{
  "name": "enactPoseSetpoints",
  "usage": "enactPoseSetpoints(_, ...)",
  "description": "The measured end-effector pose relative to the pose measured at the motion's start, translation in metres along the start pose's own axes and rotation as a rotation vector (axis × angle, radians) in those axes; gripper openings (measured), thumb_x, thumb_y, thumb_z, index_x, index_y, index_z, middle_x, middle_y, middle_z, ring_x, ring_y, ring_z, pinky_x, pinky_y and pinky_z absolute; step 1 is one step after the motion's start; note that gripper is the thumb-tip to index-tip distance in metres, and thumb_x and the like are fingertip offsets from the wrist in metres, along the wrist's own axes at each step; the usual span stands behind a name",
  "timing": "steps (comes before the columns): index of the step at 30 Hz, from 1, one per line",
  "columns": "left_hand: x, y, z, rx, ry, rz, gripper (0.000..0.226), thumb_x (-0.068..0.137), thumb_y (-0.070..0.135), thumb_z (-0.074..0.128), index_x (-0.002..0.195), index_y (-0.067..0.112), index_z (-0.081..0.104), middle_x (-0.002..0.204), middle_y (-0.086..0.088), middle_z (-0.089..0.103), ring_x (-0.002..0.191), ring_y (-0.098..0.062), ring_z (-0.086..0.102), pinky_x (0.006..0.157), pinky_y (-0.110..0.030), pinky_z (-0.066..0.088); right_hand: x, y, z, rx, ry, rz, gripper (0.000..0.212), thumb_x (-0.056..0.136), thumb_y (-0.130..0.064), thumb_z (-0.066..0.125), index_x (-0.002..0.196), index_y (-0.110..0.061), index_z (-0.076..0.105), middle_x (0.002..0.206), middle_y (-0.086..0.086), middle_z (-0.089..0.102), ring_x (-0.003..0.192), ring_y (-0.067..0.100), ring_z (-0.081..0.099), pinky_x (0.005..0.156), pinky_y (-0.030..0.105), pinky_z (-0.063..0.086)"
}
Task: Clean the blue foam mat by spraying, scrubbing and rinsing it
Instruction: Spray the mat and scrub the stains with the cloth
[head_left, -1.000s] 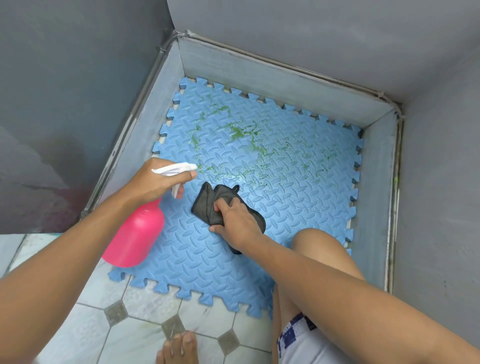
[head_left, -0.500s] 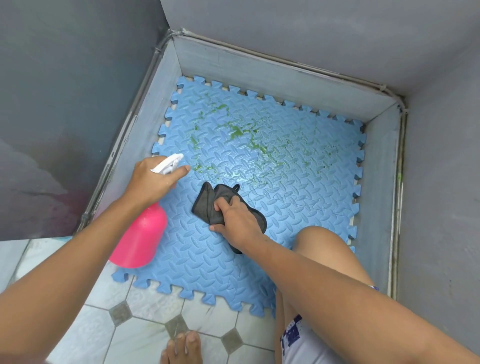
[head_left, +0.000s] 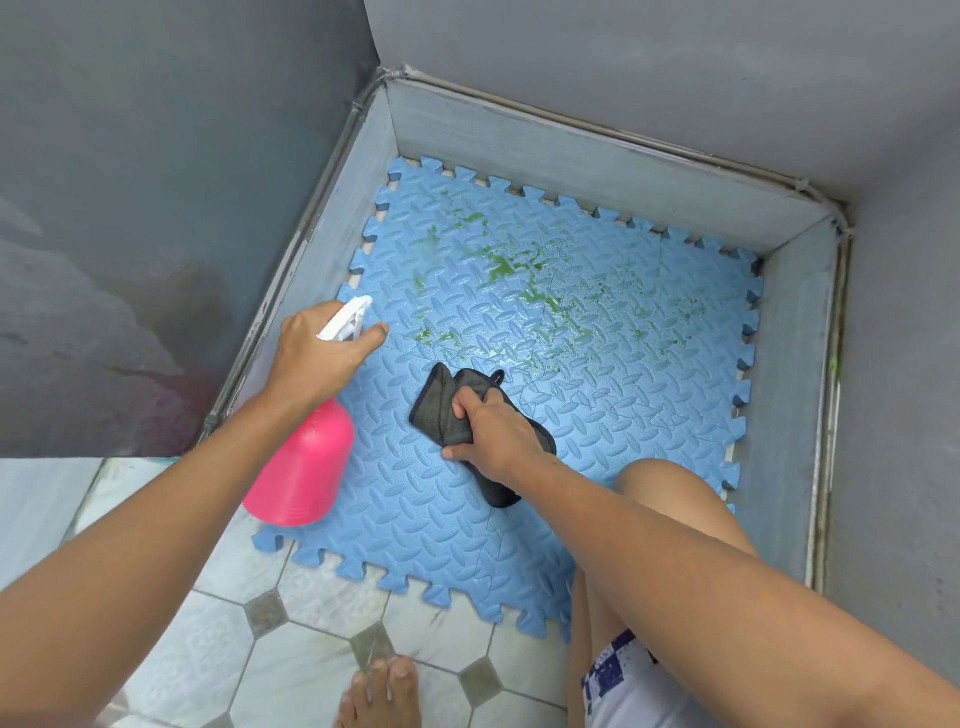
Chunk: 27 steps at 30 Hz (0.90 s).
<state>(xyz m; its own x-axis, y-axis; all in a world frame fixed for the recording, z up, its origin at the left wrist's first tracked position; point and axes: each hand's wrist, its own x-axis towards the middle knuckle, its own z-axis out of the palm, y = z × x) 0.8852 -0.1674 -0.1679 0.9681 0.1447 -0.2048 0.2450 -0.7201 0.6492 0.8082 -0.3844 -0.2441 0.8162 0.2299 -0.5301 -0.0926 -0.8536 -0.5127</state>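
Blue interlocking foam mat (head_left: 597, 395) on floor in grey wall corner, green stains twd far edge. Left hand (head_left: 317, 358) gripping pink plastic spray bottle w/ white trigger (head_left: 301, 467) over mat's left edge. Right hand (head_left: 493, 431) clenching dark grey cloth (head_left: 441, 410) on mat centre.

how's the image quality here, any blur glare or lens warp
Head view: soft, even light with no hard shadows; a pale wet sheen on the blue foam mat near the green stains; wide-angle bending bows the wall edges and stretches the forearms; both hands, left hand and right hand, look sharp.
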Motion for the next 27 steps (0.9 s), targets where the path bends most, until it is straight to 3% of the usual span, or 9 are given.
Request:
enactPoseSetpoints(2, -0.003, 0.001, 0.000, 0.014, 0.017, 0.015, 0.052, 0.081, 0.044, 0.072, 0.060, 0.009, 0.040, 0.054, -0.011, 0.050, 0.057, -0.033, 0.048, 0.059, -0.040, 0.043, 0.000, 0.001, 0.000, 0.001, -0.004, -0.001, 0.052, 0.077, -0.041, 0.082, 0.099, -0.027, 0.037, 0.104, 0.003, 0.042, 0.083, 0.022, 0.052, 0.072, 0.032, 0.038)
enactPoseSetpoints(4, -0.006, 0.005, 0.002, 0.030, 0.040, 0.045, 0.054, 0.083, 0.039, 0.074, 0.057, 0.015, 0.033, 0.050, -0.001, 0.038, 0.053, -0.024, 0.039, 0.057, -0.034, 0.034, 0.000, 0.001, 0.000, 0.005, -0.004, 0.001, 0.052, 0.077, -0.041, 0.083, 0.098, -0.028, 0.037, 0.105, 0.003, 0.041, 0.084, 0.022, 0.051, 0.072, 0.032, 0.038)
enactPoseSetpoints(7, -0.004, 0.004, 0.002, 0.039, 0.040, 0.028, 0.043, 0.083, 0.040, 0.076, 0.063, 0.018, 0.045, 0.056, 0.005, 0.051, 0.057, -0.010, 0.050, 0.059, -0.029, 0.038, 0.000, 0.001, 0.003, 0.016, 0.011, 0.010, 0.053, 0.077, -0.041, 0.083, 0.098, -0.029, 0.037, 0.106, 0.003, 0.041, 0.086, 0.022, 0.051, 0.074, 0.032, 0.039)
enactPoseSetpoints(9, -0.001, 0.001, -0.003, 0.029, 0.026, 0.007, 0.040, 0.082, 0.043, 0.076, 0.067, 0.013, 0.054, 0.058, 0.002, 0.060, 0.059, -0.012, 0.057, 0.060, -0.029, 0.044, 0.001, 0.001, 0.004, 0.012, 0.012, 0.011, 0.053, 0.077, -0.041, 0.083, 0.098, -0.029, 0.036, 0.106, 0.003, 0.041, 0.087, 0.023, 0.052, 0.075, 0.033, 0.040)
enactPoseSetpoints(13, -0.005, -0.007, -0.002, 0.051, -0.163, -0.002, 0.046, 0.081, 0.043, 0.076, 0.065, 0.002, 0.062, 0.051, -0.007, 0.065, 0.045, -0.011, 0.056, 0.057, -0.030, 0.047, 0.001, 0.002, 0.006, 0.007, 0.027, 0.012, 0.056, 0.075, -0.043, 0.084, 0.095, -0.032, 0.033, 0.104, 0.002, 0.040, 0.086, 0.024, 0.052, 0.076, 0.033, 0.040)
enactPoseSetpoints(17, -0.010, -0.019, 0.006, 0.148, -0.279, 0.129, 0.054, 0.076, 0.054, 0.075, 0.068, 0.006, 0.050, 0.058, -0.005, 0.057, 0.057, -0.019, 0.050, 0.065, -0.036, 0.042, 0.001, 0.003, 0.006, 0.014, 0.025, 0.024, 0.055, 0.074, -0.043, 0.084, 0.095, -0.032, 0.034, 0.104, 0.002, 0.041, 0.085, 0.023, 0.051, 0.075, 0.032, 0.039)
enactPoseSetpoints(19, -0.010, -0.023, 0.004, 0.165, -0.257, 0.125, 0.052, 0.079, 0.051, 0.076, 0.068, 0.006, 0.050, 0.058, -0.004, 0.054, 0.061, -0.024, 0.051, 0.065, -0.035, 0.040, 0.002, 0.002, 0.007, 0.012, 0.028, 0.020, 0.055, 0.074, -0.043, 0.084, 0.096, -0.032, 0.035, 0.104, 0.002, 0.041, 0.085, 0.023, 0.051, 0.075, 0.032, 0.039)
enactPoseSetpoints(24, -0.017, -0.028, 0.003, 0.120, -0.145, -0.020, 0.062, 0.078, 0.051, 0.076, 0.063, -0.002, 0.046, 0.058, -0.020, 0.057, 0.057, -0.033, 0.059, 0.060, -0.042, 0.051, 0.002, 0.004, 0.008, 0.011, 0.027, 0.017, 0.055, 0.075, -0.043, 0.084, 0.096, -0.031, 0.034, 0.105, 0.003, 0.042, 0.084, 0.023, 0.052, 0.074, 0.031, 0.039)
enactPoseSetpoints(27, -0.018, -0.025, 0.002, 0.086, -0.079, 0.017, 0.055, 0.080, 0.046, 0.079, 0.063, 0.003, 0.048, 0.053, -0.009, 0.049, 0.057, -0.030, 0.049, 0.059, -0.037, 0.043, -0.001, 0.004, 0.010, 0.022, 0.061, 0.006, 0.052, 0.078, -0.043, 0.082, 0.099, -0.033, 0.036, 0.106, 0.002, 0.041, 0.089, 0.022, 0.050, 0.076, 0.033, 0.041)
